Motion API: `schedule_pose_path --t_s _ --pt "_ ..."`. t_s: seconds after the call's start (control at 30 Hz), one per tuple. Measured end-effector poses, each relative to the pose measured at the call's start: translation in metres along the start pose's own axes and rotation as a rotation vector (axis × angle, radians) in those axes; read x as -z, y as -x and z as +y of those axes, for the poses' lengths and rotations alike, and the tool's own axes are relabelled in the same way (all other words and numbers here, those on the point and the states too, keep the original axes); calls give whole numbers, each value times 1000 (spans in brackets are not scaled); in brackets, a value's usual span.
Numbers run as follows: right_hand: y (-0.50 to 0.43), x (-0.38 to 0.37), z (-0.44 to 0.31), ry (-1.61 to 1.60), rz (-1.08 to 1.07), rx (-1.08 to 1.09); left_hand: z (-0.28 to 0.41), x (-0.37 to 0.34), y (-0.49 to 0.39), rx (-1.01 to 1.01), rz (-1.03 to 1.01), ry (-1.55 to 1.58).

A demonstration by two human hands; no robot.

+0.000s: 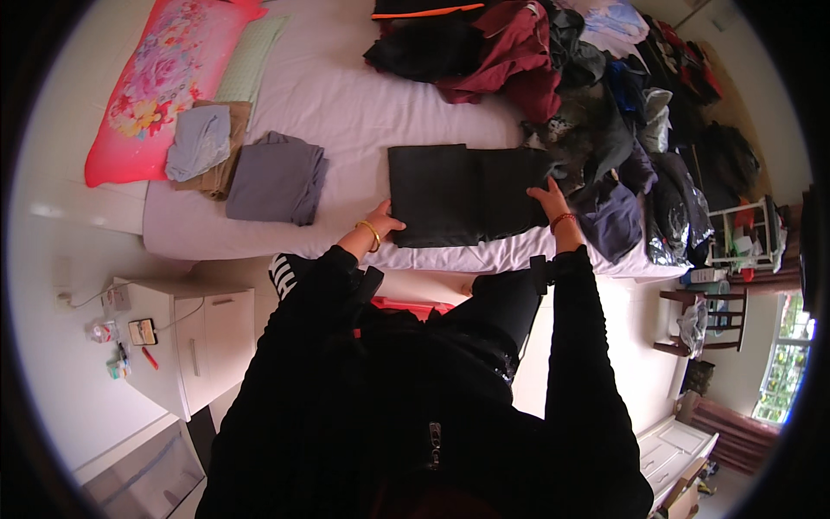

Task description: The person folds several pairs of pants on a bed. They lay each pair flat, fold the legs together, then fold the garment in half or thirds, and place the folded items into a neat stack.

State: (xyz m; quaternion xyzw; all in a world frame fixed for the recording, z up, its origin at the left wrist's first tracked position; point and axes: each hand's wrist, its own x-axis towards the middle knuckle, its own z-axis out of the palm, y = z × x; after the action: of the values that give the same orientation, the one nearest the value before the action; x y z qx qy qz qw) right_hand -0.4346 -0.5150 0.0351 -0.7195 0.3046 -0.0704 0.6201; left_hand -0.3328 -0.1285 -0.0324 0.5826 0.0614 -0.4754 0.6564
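Black folded trousers (pixel 447 194) lie across the bed near its front edge. My left hand (pixel 388 224) is at their left edge, with its thumb against the cloth. On the right end, my right hand (pixel 548 198) grips the fabric between thumb and fingers. To the left lies a folded grey garment (pixel 277 178), and beyond it a light blue-grey cloth (pixel 201 139) rests on a brown folded garment (pixel 235 152). A maroon garment (pixel 512 55) and a black garment (pixel 428 52) lie loosely heaped towards the back.
More dark clothes (pixel 606 207) and plastic-wrapped garments (pixel 671 207) crowd the right of the bed. A floral pillow (pixel 155 84) is at the left. Below stand a white bedside cabinet (pixel 220 337) holding a phone (pixel 142 331), and a wooden chair (pixel 674 347).
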Motion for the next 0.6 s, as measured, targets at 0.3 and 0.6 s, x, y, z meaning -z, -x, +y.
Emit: schedule_pose_path --t_s 0.3,0.6 --pt "108 -194 -102 975 -283 386 -2 10 -3 33 -34 143" --pt "110 -199 -43 701 -560 333 -3 11 -9 -50 45 316"
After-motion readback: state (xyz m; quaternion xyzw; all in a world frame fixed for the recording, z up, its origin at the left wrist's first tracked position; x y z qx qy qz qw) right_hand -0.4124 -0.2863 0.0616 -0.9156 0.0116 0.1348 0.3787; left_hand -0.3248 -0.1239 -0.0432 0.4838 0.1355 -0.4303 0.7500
